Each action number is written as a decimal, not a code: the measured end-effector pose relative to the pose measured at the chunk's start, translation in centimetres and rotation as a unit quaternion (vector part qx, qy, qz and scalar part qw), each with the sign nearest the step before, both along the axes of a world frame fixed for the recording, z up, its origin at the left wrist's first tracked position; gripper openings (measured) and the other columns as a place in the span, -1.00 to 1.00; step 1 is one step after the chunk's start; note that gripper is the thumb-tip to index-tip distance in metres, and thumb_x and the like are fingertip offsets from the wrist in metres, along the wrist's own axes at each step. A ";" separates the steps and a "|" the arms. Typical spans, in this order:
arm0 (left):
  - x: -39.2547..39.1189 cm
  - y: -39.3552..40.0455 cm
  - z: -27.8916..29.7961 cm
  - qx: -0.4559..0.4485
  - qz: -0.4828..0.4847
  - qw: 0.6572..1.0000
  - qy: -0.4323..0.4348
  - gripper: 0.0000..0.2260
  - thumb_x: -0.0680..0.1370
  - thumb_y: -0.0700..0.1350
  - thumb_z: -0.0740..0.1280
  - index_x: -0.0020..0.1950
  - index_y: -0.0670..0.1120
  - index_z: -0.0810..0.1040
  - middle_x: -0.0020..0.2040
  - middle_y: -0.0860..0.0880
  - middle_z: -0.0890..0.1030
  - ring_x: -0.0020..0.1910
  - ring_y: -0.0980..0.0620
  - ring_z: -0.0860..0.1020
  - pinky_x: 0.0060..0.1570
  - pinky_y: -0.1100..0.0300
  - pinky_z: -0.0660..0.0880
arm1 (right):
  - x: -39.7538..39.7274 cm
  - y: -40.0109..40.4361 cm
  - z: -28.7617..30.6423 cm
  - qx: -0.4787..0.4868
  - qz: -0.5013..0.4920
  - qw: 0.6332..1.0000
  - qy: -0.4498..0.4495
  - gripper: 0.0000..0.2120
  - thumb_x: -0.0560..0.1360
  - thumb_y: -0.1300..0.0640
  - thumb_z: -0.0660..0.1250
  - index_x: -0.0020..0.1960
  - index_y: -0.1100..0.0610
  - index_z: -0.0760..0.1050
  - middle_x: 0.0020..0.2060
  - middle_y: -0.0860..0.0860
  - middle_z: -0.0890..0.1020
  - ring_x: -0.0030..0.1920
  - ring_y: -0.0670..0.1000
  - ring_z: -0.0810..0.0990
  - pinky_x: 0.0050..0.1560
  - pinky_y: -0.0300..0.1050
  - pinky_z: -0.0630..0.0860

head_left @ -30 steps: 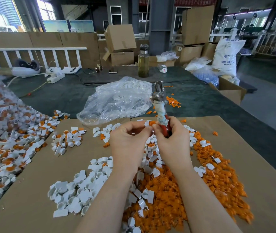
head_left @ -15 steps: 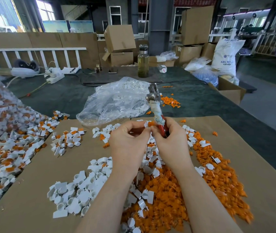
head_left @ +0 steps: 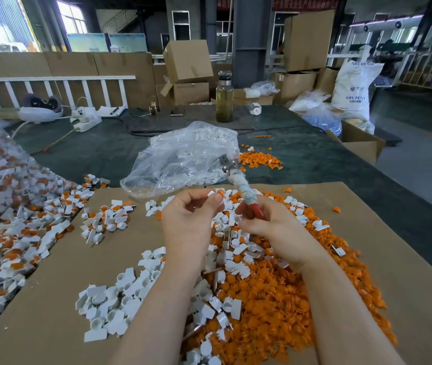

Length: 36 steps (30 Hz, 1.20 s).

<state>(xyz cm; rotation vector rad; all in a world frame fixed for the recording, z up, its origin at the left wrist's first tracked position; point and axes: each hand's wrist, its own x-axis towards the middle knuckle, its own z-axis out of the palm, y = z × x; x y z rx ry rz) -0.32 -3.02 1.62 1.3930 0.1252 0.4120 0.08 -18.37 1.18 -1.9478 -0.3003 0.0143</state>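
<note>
Many mixed pieces: white-and-orange heap at far left, spilling onto the edge of the cardboard sheet.
White pieces: loose pile on the sheet, just left of the left forearm.
Left hand: raised over the heaps, thumb and forefinger pinching a small white-and-orange piece; other fingers curled.
Change: half a second ago the fingertips of both hands met; now there is a clear gap between them, and the small piece is with the left.
Clear bag: behind the hands on the dark table cover, white parts inside.
Pliers: red handle, taped shank, metal head. Earlier near upright; now leaning up and left, head in front of the bag's near edge.
Right hand: fingers wrapped round the pliers' red handle.
Orange pieces: big heap under and right of both forearms.
</note>
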 end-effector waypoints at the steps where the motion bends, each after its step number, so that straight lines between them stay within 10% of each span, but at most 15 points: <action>1: 0.0 0.1 0.1 -0.025 -0.004 1.000 -0.003 -0.89 0.47 -0.30 0.49 -0.15 -0.09 0.66 -0.26 0.01 0.72 -0.25 0.04 0.71 -0.22 0.34 0.58 | -0.1 -0.2 0.1 -0.009 0.010 1.000 0.011 -0.63 0.34 -0.03 0.37 0.07 0.14 0.51 -0.04 0.23 0.56 -0.12 0.13 0.55 0.02 0.23 0.51; 8: 0.4 1.5 0.0 -0.069 -0.014 0.997 -0.026 -0.93 0.49 -0.29 0.46 -0.11 -0.13 0.65 -0.28 0.04 0.70 -0.25 0.04 0.70 -0.17 0.32 0.60 | -0.3 -0.6 0.0 -0.050 0.061 0.995 0.062 -0.72 0.31 -0.04 0.37 -0.02 0.02 0.49 -0.20 -0.01 0.54 -0.29 -0.13 0.51 -0.27 -0.31 0.44; 13: 0.7 2.2 0.0 -0.052 -0.018 0.998 -0.040 -0.94 0.50 -0.30 0.44 -0.05 -0.21 0.64 -0.29 0.03 0.70 -0.26 0.09 0.69 -0.17 0.32 0.59 | -0.6 -0.4 0.2 -0.080 0.068 0.992 0.076 -0.58 0.32 -0.06 0.38 0.13 0.04 0.48 -0.03 0.03 0.60 -0.02 0.04 0.59 0.06 0.04 0.51; 19: 0.8 2.5 0.1 -0.062 -0.029 0.997 -0.040 -0.93 0.49 -0.33 0.43 -0.06 -0.21 0.64 -0.29 0.02 0.69 -0.28 0.10 0.68 -0.18 0.32 0.59 | -0.3 -0.3 -0.2 -0.093 0.075 0.991 0.058 -0.80 0.47 0.22 0.38 0.08 0.25 0.49 -0.18 0.11 0.49 -0.19 0.08 0.47 -0.01 0.27 0.52; 27: 0.7 2.6 0.1 -0.098 -0.036 0.994 -0.031 -0.91 0.47 -0.36 0.42 -0.10 -0.21 0.63 -0.33 0.04 0.68 -0.30 0.13 0.66 -0.18 0.30 0.61 | -0.4 0.4 -0.1 -0.082 0.069 0.993 0.054 -0.78 0.27 0.17 0.27 -0.09 0.12 0.53 -0.13 0.22 0.61 -0.35 -0.08 0.51 -0.29 -0.11 0.49; 36: 0.7 2.3 0.3 -0.121 -0.042 0.992 -0.018 -0.90 0.48 -0.38 0.40 -0.12 -0.19 0.62 -0.32 0.03 0.69 -0.29 0.13 0.67 -0.18 0.31 0.61 | -0.1 0.1 -0.6 -0.112 0.048 0.992 0.017 -0.76 0.41 0.33 0.30 -0.21 -0.02 0.48 -0.42 -0.17 0.52 -0.46 -0.18 0.49 -0.39 -0.21 0.45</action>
